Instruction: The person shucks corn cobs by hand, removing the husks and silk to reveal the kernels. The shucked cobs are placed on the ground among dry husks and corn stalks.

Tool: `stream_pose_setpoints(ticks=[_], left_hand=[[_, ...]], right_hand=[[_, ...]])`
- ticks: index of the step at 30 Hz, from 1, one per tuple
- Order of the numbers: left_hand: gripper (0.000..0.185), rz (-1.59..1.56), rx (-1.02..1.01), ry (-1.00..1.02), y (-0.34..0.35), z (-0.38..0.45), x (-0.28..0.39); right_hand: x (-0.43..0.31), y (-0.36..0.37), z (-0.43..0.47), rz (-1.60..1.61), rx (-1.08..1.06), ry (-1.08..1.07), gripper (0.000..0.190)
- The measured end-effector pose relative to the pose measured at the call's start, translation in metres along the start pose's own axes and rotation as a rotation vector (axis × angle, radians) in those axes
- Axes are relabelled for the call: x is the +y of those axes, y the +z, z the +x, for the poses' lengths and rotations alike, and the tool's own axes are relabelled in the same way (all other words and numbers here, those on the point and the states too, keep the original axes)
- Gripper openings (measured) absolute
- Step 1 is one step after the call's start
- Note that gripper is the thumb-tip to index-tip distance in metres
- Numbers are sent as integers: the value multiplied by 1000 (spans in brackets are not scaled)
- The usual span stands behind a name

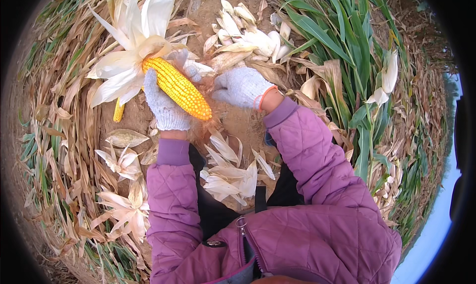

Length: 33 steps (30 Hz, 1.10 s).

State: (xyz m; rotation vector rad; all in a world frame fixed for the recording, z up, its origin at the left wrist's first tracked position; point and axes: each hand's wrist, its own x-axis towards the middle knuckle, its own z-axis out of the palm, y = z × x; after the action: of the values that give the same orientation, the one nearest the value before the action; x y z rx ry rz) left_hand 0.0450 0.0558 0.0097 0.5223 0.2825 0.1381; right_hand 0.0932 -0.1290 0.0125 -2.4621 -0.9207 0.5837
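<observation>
My left hand, in a pale knit work glove, grips a yellow ear of corn around its lower half. White husk leaves are peeled back and fan out from the ear's base, while the kernels are bare down to the tip, which points towards me. To the right of the ear is my right hand, gloved too, with its fingers curled and apart from the kernels. Reddish-brown corn silk shows between the ear and that hand; whether the fingers hold any strands is unclear.
Beyond my hands lies a pile of stripped husks. Loose husks also litter the soil between my legs. Another small yellow ear shows at the left. Dry corn stalks line the left side, and green corn leaves the right.
</observation>
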Motion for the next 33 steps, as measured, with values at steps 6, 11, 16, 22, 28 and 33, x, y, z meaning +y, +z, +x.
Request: stream_pose_setpoints(ticks=[6, 11, 16, 22, 28, 33], left_hand=[[51, 13, 40, -51, 13, -5, 1], [54, -13, -41, -173, 11, -6, -4], [47, 6, -22, -238, 6, -2, -9], [38, -16, 78, -167, 2, 1, -6], [34, -118, 167, -157, -1, 6, -10], [37, -2, 82, -84, -7, 7, -19]], right_hand=[[3, 0, 0, 79, 172, -102, 19], [6, 8, 7, -130, 222, -124, 19], [2, 9, 5, -3, 328, -147, 18], [15, -10, 5, 192, 485, -132, 27], [12, -16, 5, 497, 708, 152, 33], [-10, -9, 6, 455, 441, 45, 49]])
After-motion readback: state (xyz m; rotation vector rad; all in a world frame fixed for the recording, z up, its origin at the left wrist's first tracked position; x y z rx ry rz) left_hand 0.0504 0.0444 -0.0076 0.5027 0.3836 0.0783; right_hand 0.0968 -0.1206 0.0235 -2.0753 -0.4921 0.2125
